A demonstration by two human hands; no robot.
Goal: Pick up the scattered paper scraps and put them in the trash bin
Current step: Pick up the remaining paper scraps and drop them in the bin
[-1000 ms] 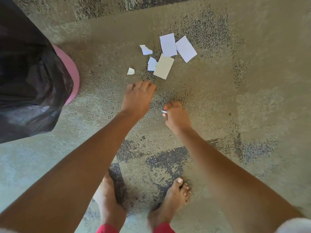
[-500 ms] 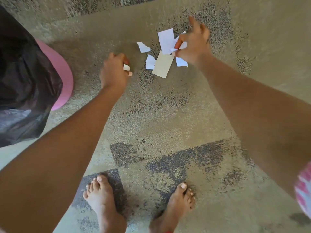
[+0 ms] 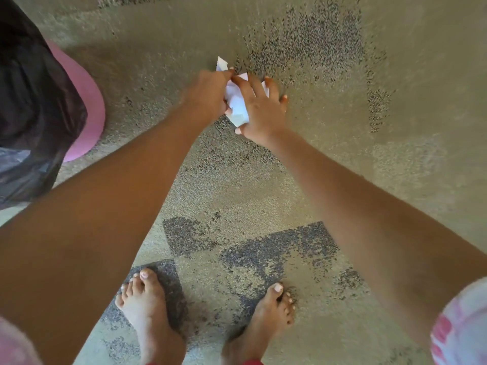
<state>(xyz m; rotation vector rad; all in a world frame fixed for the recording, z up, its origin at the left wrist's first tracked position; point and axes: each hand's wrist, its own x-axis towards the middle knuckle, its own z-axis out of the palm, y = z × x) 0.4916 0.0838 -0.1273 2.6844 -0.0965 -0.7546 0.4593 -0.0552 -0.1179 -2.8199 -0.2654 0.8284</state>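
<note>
A bunch of white paper scraps point(image 3: 237, 104) is squeezed between my two hands low over the carpet. My left hand point(image 3: 208, 94) grips the bunch from the left, and one scrap corner point(image 3: 222, 64) sticks up past its fingertips. My right hand point(image 3: 259, 109) holds the bunch from the right, thumb under it and fingers spread over it down to the carpet. How many scraps are in the bunch is hidden. The pink trash bin point(image 3: 88, 109), lined with a black bag point(image 3: 31, 106), stands at the left edge.
Beige carpet point(image 3: 369, 154) with dark speckled patches covers the floor. My bare feet, left point(image 3: 147, 309) and right point(image 3: 266, 317), stand at the bottom of the view. No loose scraps show on the carpet around my hands.
My hands, apart half a second ago among the spread scraps, have come together. The loose scraps on the carpet are now gathered into one bunch between them.
</note>
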